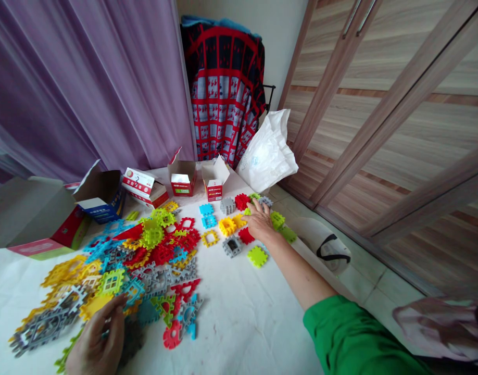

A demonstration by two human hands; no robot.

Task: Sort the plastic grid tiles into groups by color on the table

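Observation:
My right hand [260, 221] reaches to the table's right side, fingers spread over small groups of interlocking plastic tiles. Around it are a red tile stack [242, 201], a grey stack [227, 206], yellow tiles [227, 226] and a green tile [278, 220]. Nearer to me lie a grey tile stack [232, 246] and a lone green tile [258, 256]. At the lower left, my left hand [98, 341] is curled with thumb and fingers close together; what they hold, if anything, is hidden. Just beyond its fingertips is a yellow tile [95, 304], beside the mixed pile of tiles [156, 278].
Along the table's back stand a large open box [32, 213], a blue box [102, 200], a red-and-white box [145, 186] and two small open boxes, one red [183, 179], one white-and-red [215, 179]. A white plastic bag [268, 153] is at the far right corner.

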